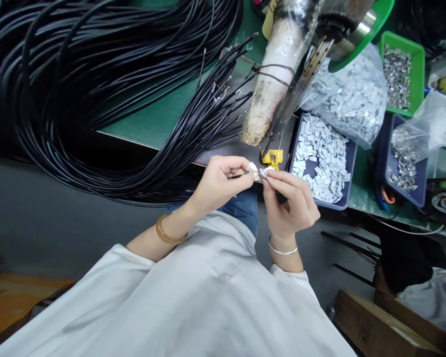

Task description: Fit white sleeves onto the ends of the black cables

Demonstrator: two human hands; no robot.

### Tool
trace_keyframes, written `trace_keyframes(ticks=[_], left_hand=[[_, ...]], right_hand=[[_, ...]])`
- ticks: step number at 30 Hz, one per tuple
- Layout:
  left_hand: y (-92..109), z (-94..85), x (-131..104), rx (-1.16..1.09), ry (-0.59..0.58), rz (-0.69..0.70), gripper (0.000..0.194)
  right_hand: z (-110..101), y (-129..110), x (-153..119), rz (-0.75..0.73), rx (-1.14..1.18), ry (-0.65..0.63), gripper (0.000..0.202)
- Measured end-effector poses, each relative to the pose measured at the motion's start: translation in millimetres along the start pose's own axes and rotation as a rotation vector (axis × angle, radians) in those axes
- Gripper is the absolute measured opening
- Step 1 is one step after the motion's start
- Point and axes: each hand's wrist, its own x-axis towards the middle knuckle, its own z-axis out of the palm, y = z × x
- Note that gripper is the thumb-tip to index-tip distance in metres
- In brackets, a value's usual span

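In front of my body my two hands meet at the bench edge. My left hand (223,181) pinches the end of a black cable, with white wrapping on its fingertips. Between the thumb and fingers of my right hand (292,201) is a small silvery-white connector (263,172), held against the cable's end. Fingers cover the joint, so I cannot tell whether the wires sit inside it. Just beyond the fingers lies a small yellow piece (272,157) with dark marks. A dark blue tray (351,163) of small whitish connectors (319,153) stands beside my right hand.
Bundled black cables (134,74) cover the left and hang over the bench edge. A stained white tube (263,94) slants down ahead. Rightward are a plastic bag of connectors (351,94), a green bin (418,74), another blue tray (418,193), and a cardboard box (371,322) on the floor.
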Motion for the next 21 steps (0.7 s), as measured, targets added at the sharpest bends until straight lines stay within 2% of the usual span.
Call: trace_keyframes(ticks=[5,7,11,14,17,21], left_hand=[[0.2,-1.4,2.4,-0.089,-0.015,0.016,0.009],[-0.4,-1.4,3.3,-0.089,-0.006,0.011,0.010],[-1.8,0.0,5.0,-0.067,0.044,0.017,0.013],[-1.8,1.4,5.4,-0.033,0.095,0.028,0.011],[-0.9,2.2,5.5,0.003,0.112,0.037,0.007],[0.2,2.4,6.2,0.026,0.093,0.036,0.007]], right_hand=[[1.9,5.7,-0.8,0.198,0.196,-0.045,0.015],[2.3,6.4,-2.2,0.185,0.186,-0.066,0.012],[4.9,7.4,-7.3,0.033,0.029,-0.056,0.013],[6.6,8.8,-10.3,-0.020,-0.031,-0.052,0.015],[6.2,11.0,-9.8,0.019,0.003,-0.053,0.013],[3.0,14.1,-4.3,0.106,0.050,-0.124,0.008]])
